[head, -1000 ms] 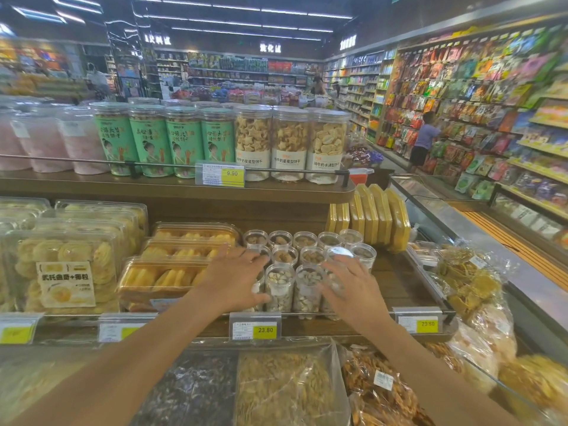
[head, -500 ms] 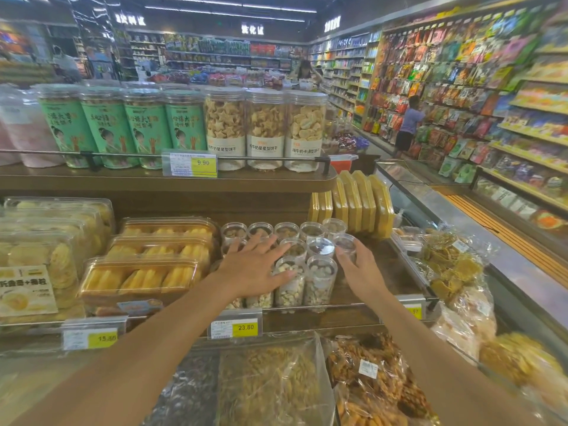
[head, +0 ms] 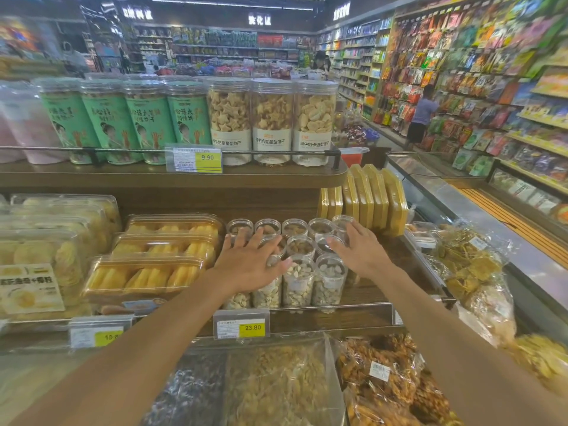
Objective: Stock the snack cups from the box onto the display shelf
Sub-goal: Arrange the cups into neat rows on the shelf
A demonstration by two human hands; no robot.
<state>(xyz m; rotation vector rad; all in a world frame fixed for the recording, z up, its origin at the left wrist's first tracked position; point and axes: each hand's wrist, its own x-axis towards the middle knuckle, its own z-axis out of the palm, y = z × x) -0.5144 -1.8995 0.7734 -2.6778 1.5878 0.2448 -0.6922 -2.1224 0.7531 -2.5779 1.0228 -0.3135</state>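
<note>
Several clear snack cups (head: 298,281) filled with nuts stand in rows on the wooden display shelf (head: 365,296), behind a metal rail. My left hand (head: 250,262) lies flat on the lids of the cups at the left of the group, fingers spread and straight. My right hand (head: 359,250) rests with straight fingers against the cups at the right side, reaching towards the back row. Neither hand grips a cup. The box is not in view.
Clear trays of yellow pastries (head: 147,272) sit left of the cups, upright yellow boxes (head: 372,201) behind them to the right. Tall jars (head: 270,121) line the upper shelf. Bagged snacks (head: 473,278) lie at right and below. A person (head: 422,115) stands in the far aisle.
Both hands have slid further back over the cups, the left from the front row onto the middle lids, the right up along the group's right side. The view shifted slightly.
</note>
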